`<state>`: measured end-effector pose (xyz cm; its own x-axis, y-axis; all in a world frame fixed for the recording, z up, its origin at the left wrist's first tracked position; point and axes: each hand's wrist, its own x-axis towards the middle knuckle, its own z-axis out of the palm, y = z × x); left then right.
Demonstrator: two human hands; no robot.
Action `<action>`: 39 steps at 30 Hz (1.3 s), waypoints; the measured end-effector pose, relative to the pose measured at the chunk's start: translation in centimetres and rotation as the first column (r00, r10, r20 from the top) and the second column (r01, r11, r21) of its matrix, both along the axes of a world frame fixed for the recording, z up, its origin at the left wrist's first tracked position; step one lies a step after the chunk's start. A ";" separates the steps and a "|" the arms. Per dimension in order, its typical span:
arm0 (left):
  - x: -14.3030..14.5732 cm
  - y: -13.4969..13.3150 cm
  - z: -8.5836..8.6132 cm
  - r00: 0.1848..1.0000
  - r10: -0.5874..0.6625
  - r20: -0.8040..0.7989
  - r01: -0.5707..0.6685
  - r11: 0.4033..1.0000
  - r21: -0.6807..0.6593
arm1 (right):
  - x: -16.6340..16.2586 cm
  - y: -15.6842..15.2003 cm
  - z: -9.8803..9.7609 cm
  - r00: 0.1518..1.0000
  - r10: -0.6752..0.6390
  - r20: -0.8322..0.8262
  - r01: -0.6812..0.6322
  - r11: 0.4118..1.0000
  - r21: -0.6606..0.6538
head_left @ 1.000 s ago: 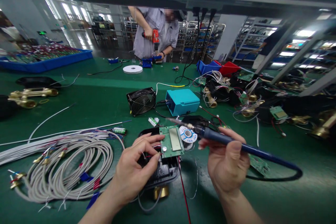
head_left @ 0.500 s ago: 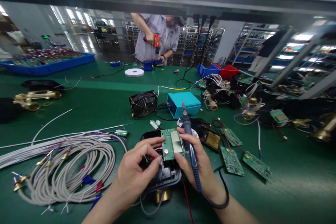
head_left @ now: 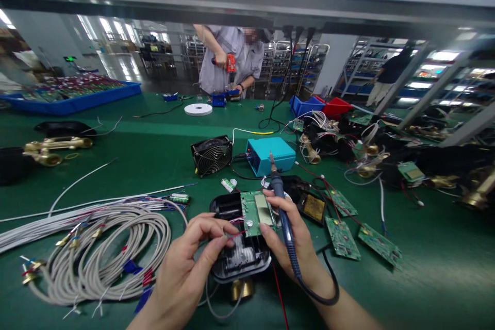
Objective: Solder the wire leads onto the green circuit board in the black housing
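Observation:
My left hand (head_left: 185, 273) pinches thin red and white wires (head_left: 232, 234) at the left edge of a green circuit board (head_left: 256, 212). The board rests tilted on an open black plastic housing (head_left: 237, 252) with a brass fitting (head_left: 243, 289) under it. My right hand (head_left: 290, 242) touches the board's right side with its fingers while holding a blue-handled soldering iron (head_left: 282, 206), tip pointing up and away. The iron's cord (head_left: 320, 289) loops round my right wrist.
A teal soldering station (head_left: 268, 153) and a small black fan (head_left: 212, 154) stand behind the board. A coil of white cables (head_left: 100, 252) lies left. Loose green boards (head_left: 342, 237) lie right, beside a black iron stand (head_left: 309, 203). Across the table a person holds a red drill (head_left: 230, 64).
The soldering iron swung from lying level, pointing left, to upright in my right hand, which moved onto the board. My left hand shifted slightly down along the wires.

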<state>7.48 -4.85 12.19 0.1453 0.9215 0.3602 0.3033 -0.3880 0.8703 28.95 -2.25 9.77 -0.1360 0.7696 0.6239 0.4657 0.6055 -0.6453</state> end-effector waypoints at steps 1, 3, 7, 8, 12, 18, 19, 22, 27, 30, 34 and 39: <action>0.1 0.0 0.1 0.999 -0.034 -0.011 0.034 0.999 -0.011 | 0.0 0.0 0.0 1.000 0.004 0.001 -0.004 1.000 0.004; 0.3 0.0 0.4 0.995 -0.080 -0.064 0.081 0.997 0.009 | 0.0 0.0 0.1 1.000 0.013 0.004 -0.013 1.000 0.007; 1.0 0.5 1.2 0.981 -0.056 -0.183 0.082 0.987 0.138 | 0.0 0.1 0.1 1.000 0.018 0.000 -0.018 1.000 0.002; 1.1 0.7 1.3 0.977 -0.053 -0.207 0.089 0.982 0.167 | 0.0 0.0 0.1 1.000 0.016 -0.002 -0.016 1.000 0.000; 1.5 0.9 1.3 0.966 -0.027 -0.256 0.097 0.959 0.267 | 0.0 0.0 0.1 1.000 0.025 -0.005 -0.025 1.000 0.004; 1.4 1.3 0.7 0.976 0.022 -0.219 0.047 0.952 0.304 | 0.3 0.2 0.2 1.000 0.008 -0.015 -0.007 1.000 0.011; 1.4 1.4 0.7 0.978 0.022 -0.206 0.042 0.952 0.303 | 0.4 0.2 0.3 1.000 -0.011 -0.029 0.012 0.999 0.038; 1.5 1.5 0.6 0.986 0.004 -0.165 0.040 0.965 0.261 | 0.9 -0.1 0.5 0.989 -0.068 -0.131 0.087 0.986 0.142; 1.7 1.6 0.5 0.991 -0.018 -0.133 0.041 0.985 0.168 | 1.0 -0.4 1.5 0.830 -0.096 -0.549 0.276 0.927 0.255; 1.8 1.6 0.4 0.992 -0.008 -0.125 0.027 0.988 0.152 | 1.0 -0.4 2.5 0.657 -0.104 -0.747 0.353 0.918 0.183; 1.8 1.5 0.3 0.993 -0.001 -0.119 0.019 0.989 0.144 | 1.2 -0.5 3.7 0.539 -0.260 -0.801 0.390 0.920 -0.036; 1.8 1.4 0.4 0.994 -0.006 -0.111 0.018 0.993 0.114 | 1.2 -0.6 4.0 0.499 -0.322 -0.804 0.348 0.925 -0.155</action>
<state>9.25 -3.44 12.56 0.2010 0.8729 0.4445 0.3899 -0.4875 0.7812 30.14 -2.86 13.79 0.6948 0.6291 0.3486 -0.0688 0.5405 -0.8385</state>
